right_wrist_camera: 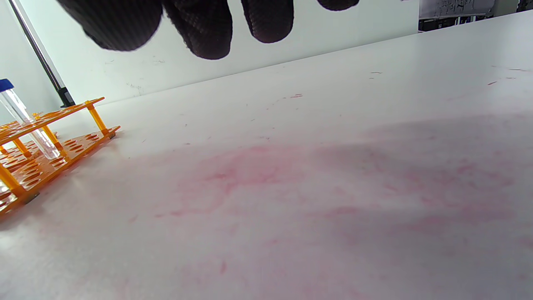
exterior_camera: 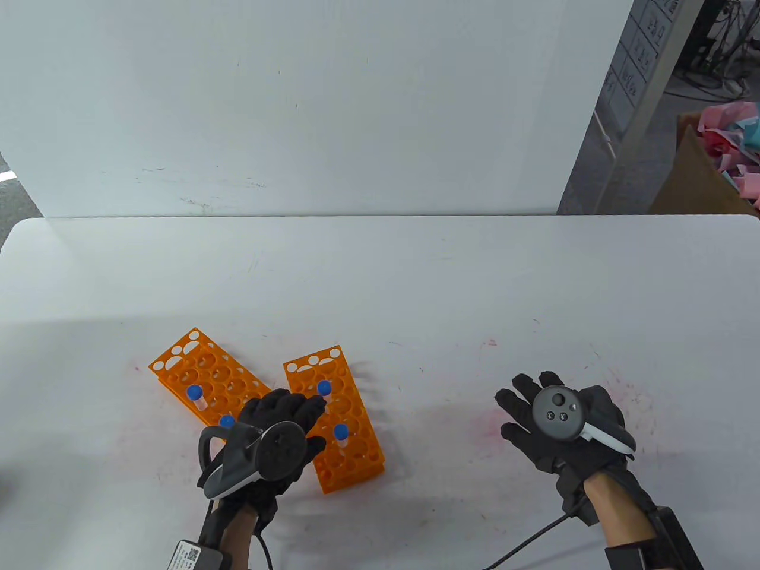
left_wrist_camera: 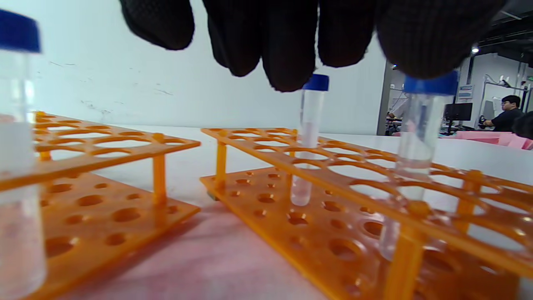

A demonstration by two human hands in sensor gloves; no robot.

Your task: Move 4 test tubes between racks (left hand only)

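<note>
Table view: your left hand (exterior_camera: 279, 433) hovers between the two orange racks, fingers loosely spread, gripping nothing. Two blue-capped tubes stand in the left rack (exterior_camera: 202, 374), two in the right rack (exterior_camera: 338, 415). Your right hand (exterior_camera: 564, 421) rests spread, well apart.

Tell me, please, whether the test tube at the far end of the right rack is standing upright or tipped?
Upright: the test tube stands straight in the right rack, blue cap on top, its bottom near the lower plate.

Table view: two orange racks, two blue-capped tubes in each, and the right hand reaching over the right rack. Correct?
No. It is the left hand over the right rack; the right hand lies apart on the table, as the table view shows.
</note>
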